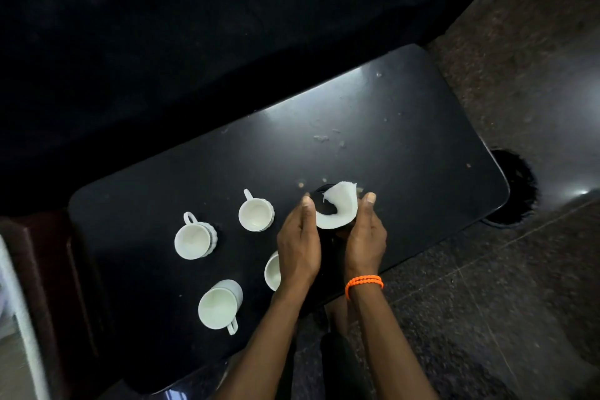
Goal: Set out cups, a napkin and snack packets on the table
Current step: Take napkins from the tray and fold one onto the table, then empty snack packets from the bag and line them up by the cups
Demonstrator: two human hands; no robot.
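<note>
Several white cups stand on the black table (406, 127): one at the far left (193, 240), one further back (256, 214), one nearest me (219, 304), and one half hidden behind my left wrist (272, 271). A white napkin (339, 209) curls out of a dark round holder (321, 201) near the table's middle. My left hand (298, 243) and my right hand (365, 237) press against the holder's two sides, thumbs up by the napkin. The holder's lower part is hidden between my palms. No snack packets show.
Crumbs and smears (323, 138) dot the table's right half. A dark sofa (194, 42) runs along the far side. Speckled stone floor (519, 302) lies to the right, with a dark round mat (516, 188) by the table's end. A wooden edge (48, 269) stands at the left.
</note>
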